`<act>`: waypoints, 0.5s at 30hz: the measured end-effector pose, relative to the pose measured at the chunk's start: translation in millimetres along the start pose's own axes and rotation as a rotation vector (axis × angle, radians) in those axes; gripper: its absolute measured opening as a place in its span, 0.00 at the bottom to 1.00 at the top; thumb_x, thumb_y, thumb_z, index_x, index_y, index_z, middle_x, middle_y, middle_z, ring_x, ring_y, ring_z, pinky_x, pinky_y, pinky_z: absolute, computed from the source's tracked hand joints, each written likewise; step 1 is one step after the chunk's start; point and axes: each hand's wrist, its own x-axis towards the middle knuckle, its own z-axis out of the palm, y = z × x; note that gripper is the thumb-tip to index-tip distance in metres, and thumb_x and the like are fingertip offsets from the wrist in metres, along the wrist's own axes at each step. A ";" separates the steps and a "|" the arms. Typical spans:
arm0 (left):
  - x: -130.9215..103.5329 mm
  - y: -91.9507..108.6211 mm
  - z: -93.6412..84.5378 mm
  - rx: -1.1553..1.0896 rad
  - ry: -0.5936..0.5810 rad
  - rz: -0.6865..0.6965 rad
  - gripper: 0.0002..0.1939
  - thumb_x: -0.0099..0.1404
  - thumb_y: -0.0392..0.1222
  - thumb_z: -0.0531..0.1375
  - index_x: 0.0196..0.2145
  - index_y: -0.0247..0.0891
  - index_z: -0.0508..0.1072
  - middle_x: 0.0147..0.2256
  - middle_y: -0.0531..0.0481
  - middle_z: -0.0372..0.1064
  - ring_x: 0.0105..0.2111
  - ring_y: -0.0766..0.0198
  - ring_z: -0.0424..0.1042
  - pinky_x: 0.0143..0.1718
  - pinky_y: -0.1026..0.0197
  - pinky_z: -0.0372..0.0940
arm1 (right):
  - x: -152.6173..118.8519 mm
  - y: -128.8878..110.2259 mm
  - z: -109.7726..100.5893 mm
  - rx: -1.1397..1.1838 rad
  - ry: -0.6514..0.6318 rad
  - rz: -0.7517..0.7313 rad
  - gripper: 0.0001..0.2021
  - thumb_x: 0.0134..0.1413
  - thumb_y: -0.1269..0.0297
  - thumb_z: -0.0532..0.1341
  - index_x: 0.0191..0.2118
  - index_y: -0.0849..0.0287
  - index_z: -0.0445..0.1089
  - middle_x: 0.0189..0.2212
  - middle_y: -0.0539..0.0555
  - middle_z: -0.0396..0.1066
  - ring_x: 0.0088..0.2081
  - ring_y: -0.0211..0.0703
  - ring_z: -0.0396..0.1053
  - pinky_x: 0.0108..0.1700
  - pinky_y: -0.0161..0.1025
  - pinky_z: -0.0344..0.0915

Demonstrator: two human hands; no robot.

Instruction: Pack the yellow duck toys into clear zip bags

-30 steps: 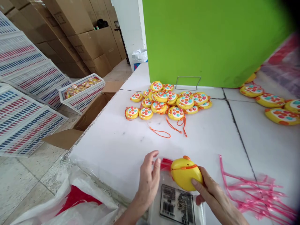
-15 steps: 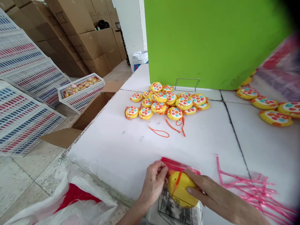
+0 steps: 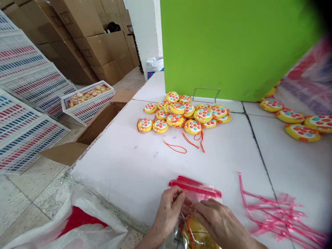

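Observation:
A yellow toy (image 3: 198, 237) with an orange cord lies inside a clear plastic bag (image 3: 190, 226) at the bottom of the head view. My left hand (image 3: 168, 211) pinches the bag's upper edge between thumb and fingers. Over the toy's right side, my right hand (image 3: 220, 219) is closed on the bag near its mouth, its fingertips partly hidden. Just beyond both hands lies a stack of clear bags with red top strips (image 3: 194, 186). Farther up the table, several matching toys (image 3: 181, 112) with coloured dots sit in a pile, some with orange cords.
Pink plastic strips (image 3: 282, 214) lie tangled at right. More toys (image 3: 303, 131) sit at the far right. A green board (image 3: 233, 48) stands behind the pile. Left of the table are an open carton (image 3: 101, 122), a basket (image 3: 88, 105) of wrapped toys and a white plastic bag (image 3: 101, 238).
The yellow toy, earlier bare in my right hand, is now inside the clear bag and lower in view. My right hand has shifted to the bag's mouth, close to my left.

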 end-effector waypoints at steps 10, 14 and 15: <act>-8.2 7.9 -5.6 -0.164 -0.098 -0.107 0.12 0.58 0.45 0.62 0.34 0.32 0.76 0.27 0.47 0.73 0.30 0.61 0.72 0.33 0.62 0.65 | 13.7 -1.3 7.1 0.134 0.066 0.222 0.09 0.62 0.68 0.53 0.36 0.55 0.70 0.33 0.51 0.73 0.34 0.42 0.71 0.34 0.37 0.66; -4.6 8.0 4.2 0.039 -0.100 0.006 0.09 0.61 0.38 0.55 0.29 0.34 0.75 0.25 0.51 0.70 0.27 0.64 0.68 0.30 0.64 0.62 | 19.9 -7.0 10.0 0.001 0.093 0.206 0.09 0.58 0.74 0.53 0.29 0.57 0.67 0.27 0.50 0.71 0.27 0.41 0.68 0.28 0.36 0.60; -4.4 9.4 7.2 0.126 -0.076 0.035 0.10 0.62 0.36 0.54 0.28 0.34 0.74 0.24 0.51 0.69 0.26 0.65 0.67 0.28 0.65 0.61 | 21.0 -8.0 10.6 -0.019 0.101 0.206 0.10 0.56 0.75 0.53 0.28 0.57 0.66 0.26 0.50 0.70 0.25 0.40 0.67 0.26 0.35 0.58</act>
